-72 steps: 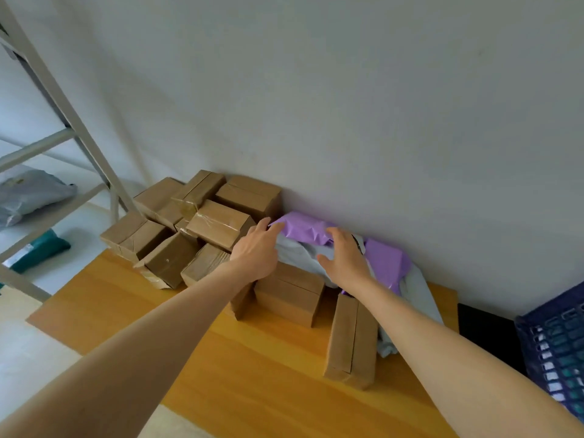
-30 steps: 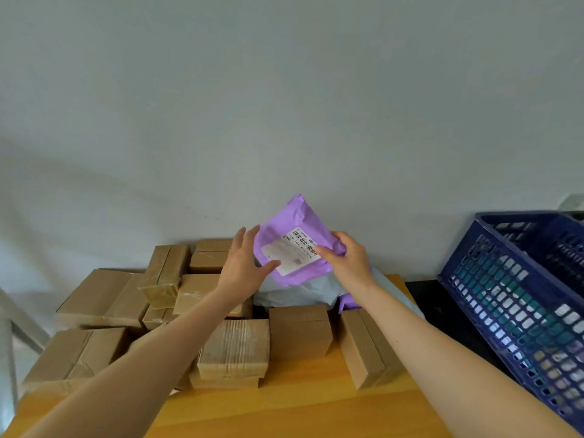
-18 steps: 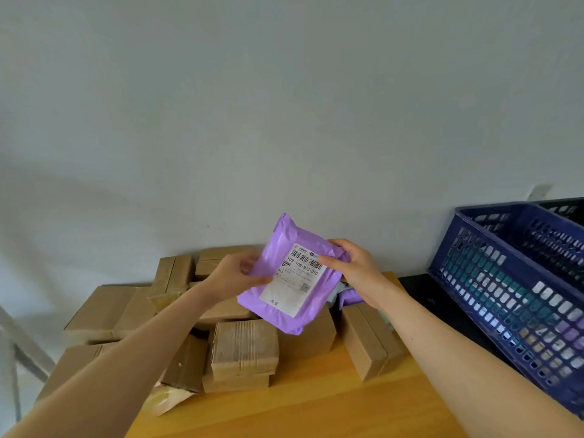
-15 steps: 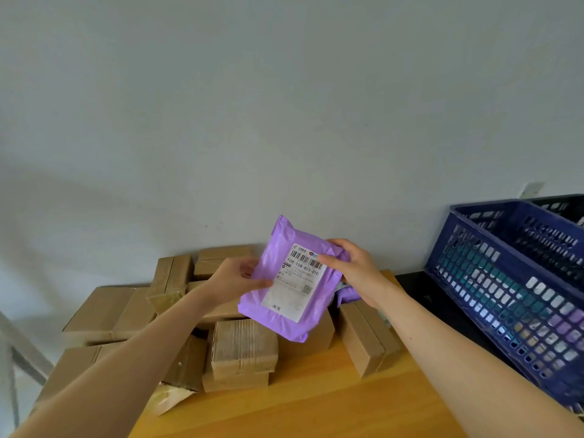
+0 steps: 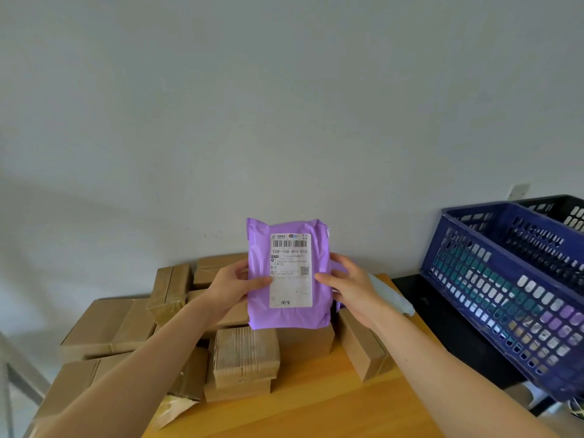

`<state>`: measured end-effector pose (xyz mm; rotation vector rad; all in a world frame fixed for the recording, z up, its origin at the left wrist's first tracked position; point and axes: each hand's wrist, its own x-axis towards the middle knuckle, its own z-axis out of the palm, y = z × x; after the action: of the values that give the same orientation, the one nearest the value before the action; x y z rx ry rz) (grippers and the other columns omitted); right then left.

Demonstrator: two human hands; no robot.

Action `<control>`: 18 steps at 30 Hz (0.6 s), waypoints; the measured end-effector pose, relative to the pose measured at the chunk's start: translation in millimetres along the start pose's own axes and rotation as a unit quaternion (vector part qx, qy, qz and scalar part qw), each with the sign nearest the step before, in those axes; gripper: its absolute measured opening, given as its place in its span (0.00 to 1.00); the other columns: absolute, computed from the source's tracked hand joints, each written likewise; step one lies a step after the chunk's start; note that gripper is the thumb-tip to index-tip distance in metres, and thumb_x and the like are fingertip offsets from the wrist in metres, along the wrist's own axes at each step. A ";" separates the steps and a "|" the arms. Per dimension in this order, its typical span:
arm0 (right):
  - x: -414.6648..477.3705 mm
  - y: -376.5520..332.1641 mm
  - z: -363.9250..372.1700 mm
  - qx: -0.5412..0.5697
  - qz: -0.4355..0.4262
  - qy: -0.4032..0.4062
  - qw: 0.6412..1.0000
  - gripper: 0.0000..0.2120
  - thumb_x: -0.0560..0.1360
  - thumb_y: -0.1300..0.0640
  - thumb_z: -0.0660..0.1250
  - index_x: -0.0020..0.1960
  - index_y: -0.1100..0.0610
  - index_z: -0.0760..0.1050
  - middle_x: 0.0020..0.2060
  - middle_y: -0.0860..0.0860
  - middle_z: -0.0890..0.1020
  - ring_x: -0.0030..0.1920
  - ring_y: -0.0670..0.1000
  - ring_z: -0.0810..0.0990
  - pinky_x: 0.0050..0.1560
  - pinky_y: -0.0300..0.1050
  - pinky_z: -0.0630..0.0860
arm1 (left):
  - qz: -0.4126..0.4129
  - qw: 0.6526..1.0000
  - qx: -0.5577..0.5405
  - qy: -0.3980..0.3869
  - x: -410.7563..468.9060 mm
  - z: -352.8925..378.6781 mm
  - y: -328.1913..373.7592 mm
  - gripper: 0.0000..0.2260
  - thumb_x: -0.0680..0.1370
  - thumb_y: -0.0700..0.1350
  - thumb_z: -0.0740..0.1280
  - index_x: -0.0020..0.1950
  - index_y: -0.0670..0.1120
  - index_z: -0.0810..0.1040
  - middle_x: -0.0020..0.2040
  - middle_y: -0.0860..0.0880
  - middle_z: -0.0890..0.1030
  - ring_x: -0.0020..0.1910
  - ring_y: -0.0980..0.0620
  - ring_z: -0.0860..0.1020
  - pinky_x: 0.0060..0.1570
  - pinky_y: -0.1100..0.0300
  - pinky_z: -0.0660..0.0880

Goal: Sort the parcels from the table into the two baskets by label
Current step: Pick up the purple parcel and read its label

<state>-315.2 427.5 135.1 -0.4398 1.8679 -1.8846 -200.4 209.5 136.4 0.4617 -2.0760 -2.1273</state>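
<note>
Purple mailer (image 5: 289, 317) upright above desk (image 5: 331, 409) back edge, label facing camera; left hand (image 5: 229, 287) and right hand (image 5: 346, 286) pinching side edges. Likely light, soft, slick film; grip edges, avoid sagging middle. Blue basket (image 5: 505, 298) off right edge

A: Parcel (image 5: 289, 314) colour? 
B: Purple, w/ white label (image 5: 290, 269), black barcode. 
A: Rest? 
B: Brown boxes (image 5: 246, 355) at 7 o'clock, yellow-wood counter (image 5: 331, 406), dark blue lattice basket (image 5: 505, 298) at 3 o'clock.
</note>
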 end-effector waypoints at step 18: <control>-33.2 16.7 -33.1 0.044 0.006 0.052 0.998 0.21 0.73 0.69 0.70 0.63 0.53 0.75 0.51 0.54 0.85 0.50 0.52 0.84 0.50 0.50 0.81 | -0.010 0.999 -0.019 -0.024 2.2 42.8 -2.7 0.28 0.65 0.45 0.79 0.63 0.45 0.76 0.51 0.45 0.85 0.50 0.45 0.84 0.55 0.45 0.79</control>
<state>-302.8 473.3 120.3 -0.3067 1.8403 -2.0083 -215.3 249.7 133.7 0.4341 -2.0610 -2.2058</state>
